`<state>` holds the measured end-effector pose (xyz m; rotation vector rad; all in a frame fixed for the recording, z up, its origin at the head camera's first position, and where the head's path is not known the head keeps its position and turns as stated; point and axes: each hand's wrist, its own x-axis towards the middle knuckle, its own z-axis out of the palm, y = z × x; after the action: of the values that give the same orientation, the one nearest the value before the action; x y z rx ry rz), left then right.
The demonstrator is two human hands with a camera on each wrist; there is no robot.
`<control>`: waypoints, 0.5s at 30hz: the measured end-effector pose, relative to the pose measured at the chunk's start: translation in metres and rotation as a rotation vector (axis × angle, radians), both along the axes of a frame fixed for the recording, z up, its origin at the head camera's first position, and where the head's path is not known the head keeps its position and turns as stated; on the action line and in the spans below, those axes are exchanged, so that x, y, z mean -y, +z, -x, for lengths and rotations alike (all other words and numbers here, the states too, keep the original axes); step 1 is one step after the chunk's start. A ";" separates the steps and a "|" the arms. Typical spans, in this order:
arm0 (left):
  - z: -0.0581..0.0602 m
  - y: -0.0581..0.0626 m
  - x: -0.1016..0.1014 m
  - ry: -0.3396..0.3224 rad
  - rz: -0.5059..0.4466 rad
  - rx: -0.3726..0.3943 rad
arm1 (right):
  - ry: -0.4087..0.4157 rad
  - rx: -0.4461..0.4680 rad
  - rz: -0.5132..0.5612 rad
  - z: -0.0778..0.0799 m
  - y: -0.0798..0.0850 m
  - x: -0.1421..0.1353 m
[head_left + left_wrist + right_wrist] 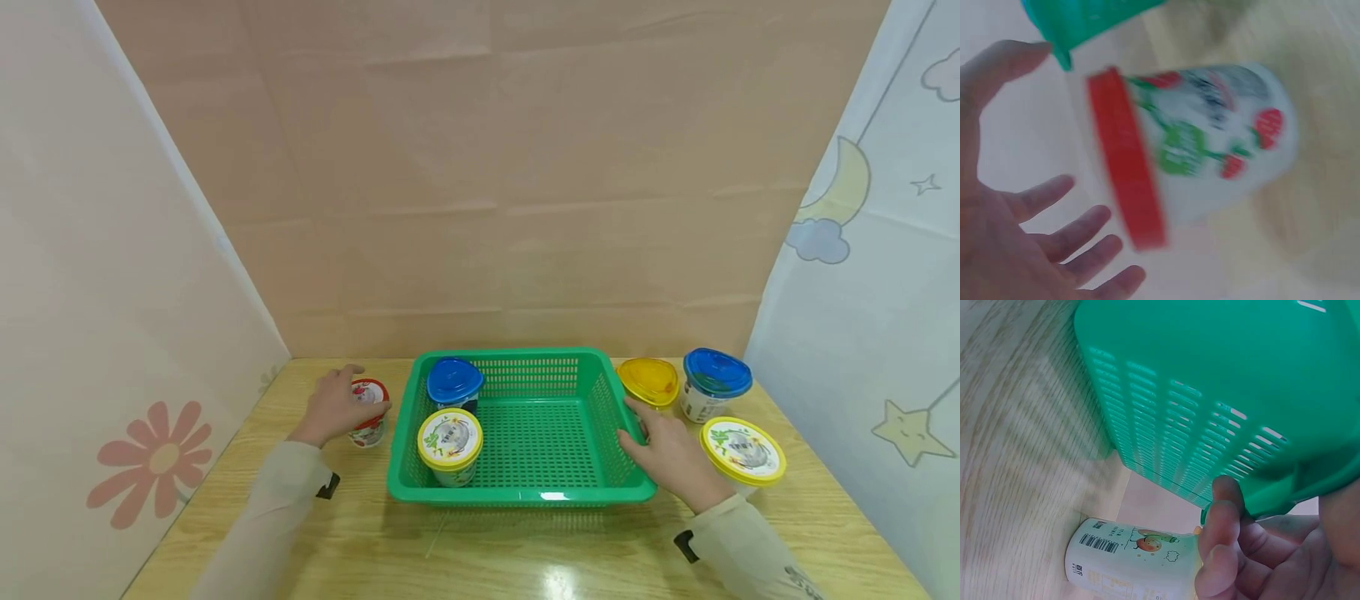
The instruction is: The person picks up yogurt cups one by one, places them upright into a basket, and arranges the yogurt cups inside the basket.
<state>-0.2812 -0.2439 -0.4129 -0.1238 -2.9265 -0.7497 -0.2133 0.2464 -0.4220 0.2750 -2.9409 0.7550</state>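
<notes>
On the left of the table stands a white tub with a red lid (368, 435), printed with strawberries. My left hand (333, 410) is spread around its lid, thumb and fingers apart; a gap shows between the fingers and the tub in the left wrist view. A green plastic basket (525, 495) sits at the middle. My right hand (670, 457) grips its right rim, with fingers (1222, 522) curled under the edge. Inside the basket's left end are a blue-lidded tub (454, 380) and a yellow-lidded tub (450, 437).
Right of the basket stand a tub with a see-through yellow lid (649, 382), a blue-lidded tub (716, 373) and a tub with a printed yellow lid (742, 452). Curtain-like walls enclose the wooden table (480, 558) at the back and both sides.
</notes>
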 end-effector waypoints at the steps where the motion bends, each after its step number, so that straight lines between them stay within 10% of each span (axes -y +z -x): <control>1: 0.000 -0.004 0.004 0.011 -0.018 0.005 | 0.000 0.002 0.001 0.000 0.000 0.000; 15: 0.000 -0.034 0.030 0.047 -0.175 0.123 | 0.011 -0.007 0.003 0.000 0.000 0.000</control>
<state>-0.2810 -0.2735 -0.4465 0.0066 -2.9476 -1.0353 -0.2137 0.2469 -0.4223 0.2927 -2.9345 0.7578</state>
